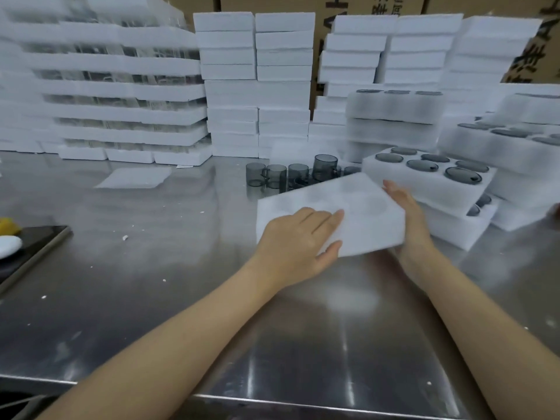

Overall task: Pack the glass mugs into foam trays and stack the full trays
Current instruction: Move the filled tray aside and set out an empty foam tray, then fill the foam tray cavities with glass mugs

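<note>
A white foam tray (357, 204) with round pockets hangs tilted just above the steel table (151, 268). My left hand (300, 241) grips its near left corner, fingers on top and thumb underneath. My right hand (406, 207) lies flat against the tray's right side with straight fingers. Behind the tray, several smoky grey glass mugs (274, 175) stand loose on the table. To the right lies a foam tray full of mugs (430, 171), resting on another tray (454, 228).
Tall stacks of packed trays (121, 95) fill the back left. Stacks of white foam trays (257, 86) rise at the back centre and right, before cardboard boxes (527, 56). A loose foam sheet (136, 177) lies left of the mugs. A dark tablet (33, 250) sits at the left edge.
</note>
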Tool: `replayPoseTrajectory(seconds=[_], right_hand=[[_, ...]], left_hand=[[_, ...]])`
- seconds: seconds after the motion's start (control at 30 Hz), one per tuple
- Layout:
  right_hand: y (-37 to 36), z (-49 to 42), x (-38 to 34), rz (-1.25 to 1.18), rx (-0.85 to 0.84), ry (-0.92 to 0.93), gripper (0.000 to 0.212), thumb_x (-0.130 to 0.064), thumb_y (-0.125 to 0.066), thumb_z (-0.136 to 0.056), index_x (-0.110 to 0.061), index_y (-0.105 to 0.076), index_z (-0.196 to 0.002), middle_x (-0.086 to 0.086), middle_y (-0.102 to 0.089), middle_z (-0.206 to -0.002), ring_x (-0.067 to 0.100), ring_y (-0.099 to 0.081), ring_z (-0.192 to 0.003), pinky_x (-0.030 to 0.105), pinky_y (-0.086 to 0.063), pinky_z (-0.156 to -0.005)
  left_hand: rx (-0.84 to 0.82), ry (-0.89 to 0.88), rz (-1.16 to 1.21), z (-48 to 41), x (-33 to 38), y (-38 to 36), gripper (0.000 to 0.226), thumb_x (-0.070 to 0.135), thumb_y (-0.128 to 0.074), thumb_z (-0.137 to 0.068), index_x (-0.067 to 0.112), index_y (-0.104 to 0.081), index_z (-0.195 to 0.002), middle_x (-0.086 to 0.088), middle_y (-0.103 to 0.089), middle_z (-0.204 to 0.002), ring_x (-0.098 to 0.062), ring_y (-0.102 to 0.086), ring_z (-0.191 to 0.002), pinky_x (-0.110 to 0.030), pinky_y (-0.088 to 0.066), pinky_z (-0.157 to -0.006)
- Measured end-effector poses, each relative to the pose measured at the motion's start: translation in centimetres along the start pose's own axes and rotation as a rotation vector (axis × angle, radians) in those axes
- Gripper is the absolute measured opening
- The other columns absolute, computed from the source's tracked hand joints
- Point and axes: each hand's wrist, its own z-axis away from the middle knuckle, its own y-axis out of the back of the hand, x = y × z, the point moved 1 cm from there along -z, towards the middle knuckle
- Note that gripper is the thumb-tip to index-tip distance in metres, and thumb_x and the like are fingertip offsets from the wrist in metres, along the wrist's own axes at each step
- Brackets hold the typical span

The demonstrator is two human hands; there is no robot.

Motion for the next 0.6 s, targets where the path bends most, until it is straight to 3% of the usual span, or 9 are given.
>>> replayPoseTrajectory(seconds=[0.07,0.17,0.27,0.37,0.47,0.53,0.6], right_hand=[[0.2,-0.2,0.3,0.062,-0.084,-0.032,0.021,-0.03,-0.057,-0.082,-0.019,-0.068,-0.097,0.007,-0.066,-0.101,0.022,-0.06,-0.094,0.038,-0.043,-0.085],[0.3,-0.6,0.9,0.103,-0.096,-0.072,0.024,-0.03,-0.055,-0.089,-0.012,-0.065,-0.102,0.006,-0.067,-0.107,0.022,-0.061,-0.095,0.036,-0.045,-0.081],[0.4,-1.1,1.2,0.086,-0.047,-0.135,0.022,-0.033,-0.052,-0.094,-0.018,-0.064,-0.103,0.002,-0.064,-0.103,0.014,-0.062,-0.086,0.024,-0.05,-0.067],[0.3,-1.5,1.5,0.105,-0.038,-0.165,0.024,-0.029,-0.051,-0.095,-0.013,-0.062,-0.109,0.006,-0.064,-0.106,0.017,-0.063,-0.089,0.024,-0.051,-0.066],[0.1,-1.5,1.7,0.176,-0.151,-0.143,0.026,-0.024,-0.048,-0.097,-0.007,-0.066,-0.105,0.007,-0.07,-0.094,0.016,-0.067,-0.075,0.022,-0.054,-0.059],[0.0,-1.7,2.0,0.214,-0.161,-0.118,0.028,-0.021,-0.047,-0.098,-0.002,-0.068,-0.099,0.011,-0.071,-0.084,0.019,-0.064,-0.066,0.023,-0.052,-0.053],[0.1,-2.3,2.5,0.264,-0.061,-0.069,0.027,-0.016,-0.047,-0.098,0.002,-0.066,-0.101,0.01,-0.067,-0.079,0.014,-0.06,-0.056,0.021,-0.048,-0.046]], left_hand=[[0.034,0.041,0.087,0.0,-0.3,0.4,0.038,0.03,-0.053,-0.085,0.007,-0.072,-0.109,-0.001,-0.074,-0.096,-0.018,-0.07,-0.085,-0.03,-0.052,-0.047],[0.144,0.206,0.237,0.2,-2.3,1.0,0.036,0.026,-0.045,-0.091,0.006,-0.074,-0.101,-0.003,-0.073,-0.097,-0.02,-0.069,-0.092,-0.031,-0.055,-0.066],[0.256,0.559,0.388,0.6,-6.1,1.4,0.04,0.028,-0.036,-0.094,0.011,-0.072,-0.096,-0.001,-0.071,-0.097,-0.018,-0.064,-0.094,-0.026,-0.046,-0.081],[0.28,0.961,0.592,1.8,-9.7,0.6,0.029,0.028,-0.036,-0.093,0.027,-0.065,-0.09,0.01,-0.068,-0.088,-0.006,-0.062,-0.083,-0.026,-0.045,-0.076],[0.116,1.266,0.829,3.4,-11.6,-1.5,0.024,0.021,-0.041,-0.097,0.028,-0.061,-0.087,0.007,-0.064,-0.091,-0.009,-0.058,-0.078,-0.023,-0.044,-0.069],[-0.098,1.301,0.874,4.3,-12.3,-2.9,0.023,0.021,-0.044,-0.098,0.026,-0.064,-0.088,0.002,-0.064,-0.102,-0.009,-0.06,-0.087,-0.018,-0.046,-0.076],[-0.148,1.308,1.004,4.5,-12.9,-3.6,0.019,0.02,-0.05,-0.097,0.023,-0.066,-0.106,-0.001,-0.065,-0.114,-0.013,-0.062,-0.1,-0.026,-0.047,-0.089]])
